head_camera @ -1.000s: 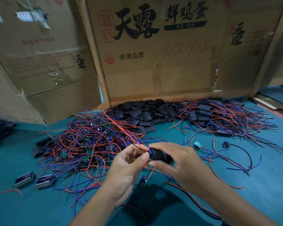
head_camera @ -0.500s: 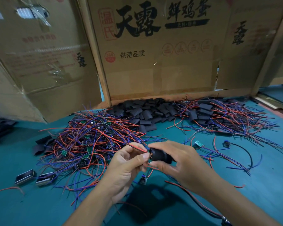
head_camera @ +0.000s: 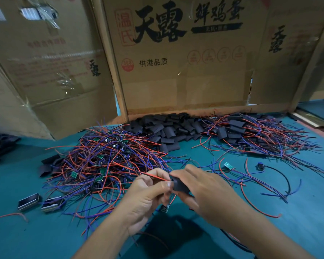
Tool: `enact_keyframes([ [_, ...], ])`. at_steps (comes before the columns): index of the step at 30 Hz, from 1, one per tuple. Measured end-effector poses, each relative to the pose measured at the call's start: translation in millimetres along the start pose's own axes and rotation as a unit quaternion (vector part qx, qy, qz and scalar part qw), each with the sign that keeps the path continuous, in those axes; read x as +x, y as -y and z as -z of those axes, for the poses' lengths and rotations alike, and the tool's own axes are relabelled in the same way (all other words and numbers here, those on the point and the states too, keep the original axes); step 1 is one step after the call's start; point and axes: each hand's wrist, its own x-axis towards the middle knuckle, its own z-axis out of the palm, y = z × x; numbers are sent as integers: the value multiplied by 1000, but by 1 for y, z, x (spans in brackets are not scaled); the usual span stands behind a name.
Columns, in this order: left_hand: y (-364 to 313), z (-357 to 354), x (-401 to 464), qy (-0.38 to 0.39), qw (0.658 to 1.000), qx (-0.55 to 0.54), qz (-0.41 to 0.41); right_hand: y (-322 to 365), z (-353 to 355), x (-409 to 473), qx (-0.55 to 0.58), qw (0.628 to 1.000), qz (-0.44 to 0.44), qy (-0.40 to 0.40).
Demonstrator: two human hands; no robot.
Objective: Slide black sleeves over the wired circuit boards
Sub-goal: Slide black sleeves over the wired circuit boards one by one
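My right hand (head_camera: pixel 204 189) grips a black sleeve (head_camera: pixel 179 185) low in the middle of the view. My left hand (head_camera: pixel 148 195) pinches a red wire (head_camera: pixel 153 176) right at the sleeve's left opening. The board at the wire's end is hidden inside the sleeve or behind my fingers. A small board (head_camera: pixel 165 208) lies on the table just below my hands. A tangle of wired circuit boards (head_camera: pixel 105 161) with red and blue leads lies to the left. Loose black sleeves (head_camera: pixel 168 129) are heaped at the back.
A heap of sleeved boards with wires (head_camera: pixel 260 137) lies back right. Cardboard walls (head_camera: pixel 185 62) close off the back and left. Two flat dark pieces (head_camera: pixel 39 202) lie front left, more black sleeves (head_camera: pixel 49 163) beside the tangle. A single board (head_camera: pixel 228 166) and a black-wired part (head_camera: pixel 260 166) lie to the right.
Both hands stay together at the sleeve. The red wire has been drawn a little further into the sleeve's left opening, and the blue spot seen at the opening is gone.
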Motion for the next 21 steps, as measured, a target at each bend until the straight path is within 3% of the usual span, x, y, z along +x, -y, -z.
enact_keyframes([
  [5,1,0,0,-1,1000,-15,25,-1,-2,-1,12,998,-29,54],
  [21,5,3,-1,6,1000,12,19,-6,-6,-1,8,994,-33,102],
])
